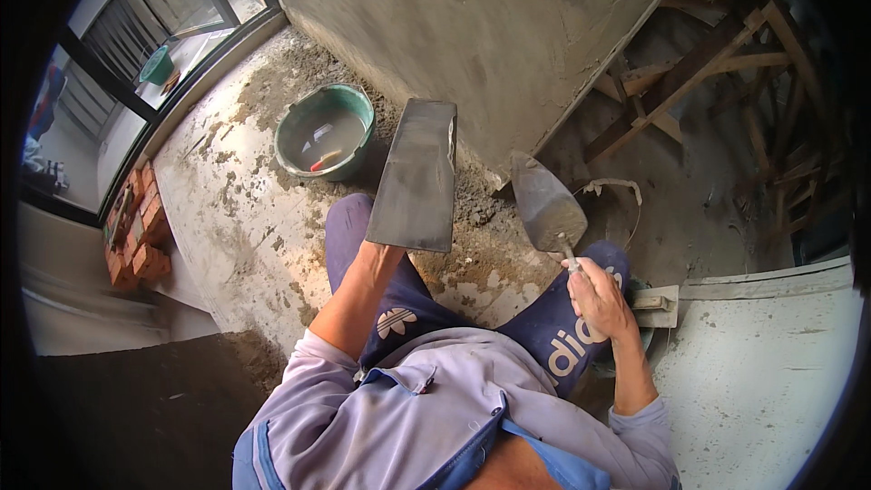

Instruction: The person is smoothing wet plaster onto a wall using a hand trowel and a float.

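Note:
My left hand (pixel 383 259) supports a long grey plasterer's hawk (pixel 417 183) from below. The board hides its fingers, and the flat face carries only a thin grey film. In my right hand (pixel 599 301), closed around the handle, is a pointed brick trowel (pixel 547 209), its blade aimed away from me and smeared with mortar. The blade is apart from the hawk, to its right, near the wall's lower corner. Beyond the hawk to the left stands a green basin (pixel 286 150) of greyish water with a red-handled item (pixel 318 164) in it.
A grey plastered wall (pixel 454 23) rises ahead. Wet mortar (pixel 476 204) lies along its foot. Timber framing (pixel 671 95) fills the far right. Beside my right wrist rests a flat float (pixel 667 307) near a pale board (pixel 762 363). Red bricks (pixel 143 227) are stacked left, below a window.

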A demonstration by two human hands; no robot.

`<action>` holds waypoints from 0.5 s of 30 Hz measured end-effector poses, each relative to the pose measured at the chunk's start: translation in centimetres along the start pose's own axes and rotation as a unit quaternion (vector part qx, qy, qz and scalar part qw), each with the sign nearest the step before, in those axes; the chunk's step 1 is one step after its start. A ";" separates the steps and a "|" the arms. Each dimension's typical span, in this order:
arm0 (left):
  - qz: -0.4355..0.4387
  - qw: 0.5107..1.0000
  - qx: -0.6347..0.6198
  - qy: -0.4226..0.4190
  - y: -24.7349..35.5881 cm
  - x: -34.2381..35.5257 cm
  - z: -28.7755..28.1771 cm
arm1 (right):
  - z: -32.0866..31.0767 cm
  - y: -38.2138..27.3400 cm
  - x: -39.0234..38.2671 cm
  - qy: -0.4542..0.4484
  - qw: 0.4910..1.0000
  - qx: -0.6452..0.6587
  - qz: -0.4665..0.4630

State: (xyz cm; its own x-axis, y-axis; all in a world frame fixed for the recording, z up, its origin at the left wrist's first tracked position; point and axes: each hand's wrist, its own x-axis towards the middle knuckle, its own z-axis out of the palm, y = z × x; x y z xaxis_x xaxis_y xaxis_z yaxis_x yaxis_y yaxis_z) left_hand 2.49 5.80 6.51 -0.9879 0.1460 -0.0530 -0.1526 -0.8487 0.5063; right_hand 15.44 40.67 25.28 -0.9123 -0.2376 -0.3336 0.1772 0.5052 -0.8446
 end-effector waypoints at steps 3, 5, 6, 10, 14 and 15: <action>-0.014 0.999 -0.038 -0.005 -0.1 1.2 -0.4 | 0.9 -0.5 -0.7 0.181 0.914 -0.264 -0.248; -0.024 0.999 -0.041 -0.005 -0.6 0.9 -0.2 | 2.1 -1.4 -0.9 0.204 0.896 -0.297 -0.258; -0.030 0.999 -0.035 -0.003 -0.6 0.2 0.3 | 2.5 -1.2 -0.5 0.207 0.884 -0.312 -0.278; -0.059 0.998 -0.010 -0.019 -0.4 -1.5 2.0 | 3.2 -0.7 1.3 0.238 0.854 -0.351 -0.303; -0.110 0.992 0.034 -0.053 0.8 -2.3 5.5 | 1.7 -3.9 2.6 0.261 0.844 -0.366 -0.291; -0.120 0.991 0.039 -0.050 0.9 -2.5 6.5 | 1.5 -5.0 2.7 0.271 0.846 -0.364 -0.279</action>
State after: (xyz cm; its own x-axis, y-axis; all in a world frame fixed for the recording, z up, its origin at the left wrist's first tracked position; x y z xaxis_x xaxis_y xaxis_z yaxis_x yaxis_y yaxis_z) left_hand 5.03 8.01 12.71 -0.9151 0.3914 -0.0964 -0.3759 -0.7421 0.5550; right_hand 12.62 36.30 27.95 -0.8497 -0.2921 0.4389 -0.4310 0.8643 -0.2592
